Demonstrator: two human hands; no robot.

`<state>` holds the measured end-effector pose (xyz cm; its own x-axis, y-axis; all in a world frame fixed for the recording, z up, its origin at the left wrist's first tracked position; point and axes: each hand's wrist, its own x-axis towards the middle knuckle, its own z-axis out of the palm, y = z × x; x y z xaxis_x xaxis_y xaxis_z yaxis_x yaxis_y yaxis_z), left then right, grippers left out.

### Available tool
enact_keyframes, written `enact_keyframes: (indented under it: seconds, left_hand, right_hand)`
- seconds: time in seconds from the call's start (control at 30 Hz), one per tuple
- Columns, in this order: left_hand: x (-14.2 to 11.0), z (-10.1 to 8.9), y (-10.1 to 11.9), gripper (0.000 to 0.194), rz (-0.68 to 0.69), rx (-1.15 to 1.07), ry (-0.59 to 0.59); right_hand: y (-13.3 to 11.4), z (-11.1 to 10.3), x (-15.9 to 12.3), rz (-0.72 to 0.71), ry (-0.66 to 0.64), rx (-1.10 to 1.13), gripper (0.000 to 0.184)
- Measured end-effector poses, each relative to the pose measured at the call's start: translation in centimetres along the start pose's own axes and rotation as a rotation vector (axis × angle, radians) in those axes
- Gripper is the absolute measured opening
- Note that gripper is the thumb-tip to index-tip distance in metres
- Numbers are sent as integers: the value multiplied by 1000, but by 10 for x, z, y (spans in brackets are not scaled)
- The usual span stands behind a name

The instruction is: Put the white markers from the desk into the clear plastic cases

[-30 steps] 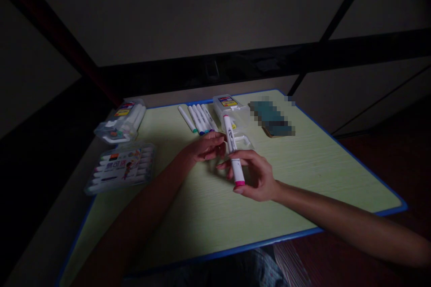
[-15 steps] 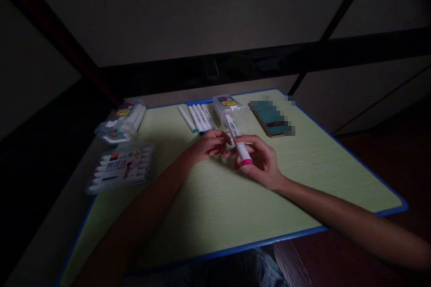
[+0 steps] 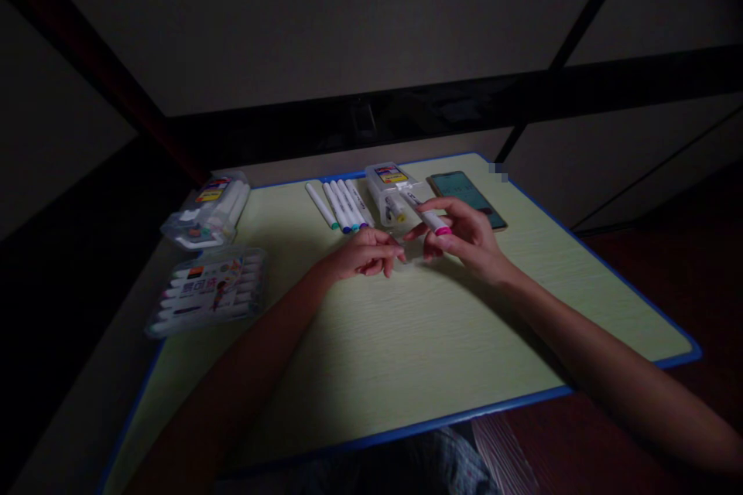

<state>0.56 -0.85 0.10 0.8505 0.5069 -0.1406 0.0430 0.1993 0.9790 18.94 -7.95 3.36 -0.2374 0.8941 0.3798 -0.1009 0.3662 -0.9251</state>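
In the head view my right hand (image 3: 473,241) grips a white marker (image 3: 430,218) with a pink end, fingers along its barrel. The marker slants, its far end at the front opening of a clear plastic marker case (image 3: 390,189). Inside that case a yellow-ended marker (image 3: 395,210) shows. My left hand (image 3: 365,254) is closed, its fingertips at the case's lowered clear lid (image 3: 411,250); the exact grip is partly hidden. Just behind my left hand several white markers (image 3: 341,205) with green, blue and purple ends lie side by side.
On the left stand a filled clear case (image 3: 212,205) and, nearer, a flat clear marker box (image 3: 206,290) at the table's edge. A phone (image 3: 467,197) lies right of the open case. The pale green table (image 3: 406,356) has a blue rim.
My right hand has moved away and to the right with the pink-ended marker, now tilted more toward the case opening. My left hand has shifted slightly right, fingers at the lid.
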Motion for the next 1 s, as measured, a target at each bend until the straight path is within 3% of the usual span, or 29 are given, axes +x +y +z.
enact_keyframes:
  seconds: [0.2,0.53,0.8,1.0]
  left_hand:
    - [0,0,0,24,0,-7,-27]
    - [1,-2,-2,25,-11,-10,-34]
    - [1,-3,-2,29,-11,-3,-37]
    - [1,-1,-1,32,-16,11,-35]
  right_hand:
    - [8,-17,8,126,-51,-34,38]
    - [17,-20,12,268,-59,-47,48]
    - [21,-20,12,276,-39,-162,60]
    - [20,-18,12,283,-18,-192,56]
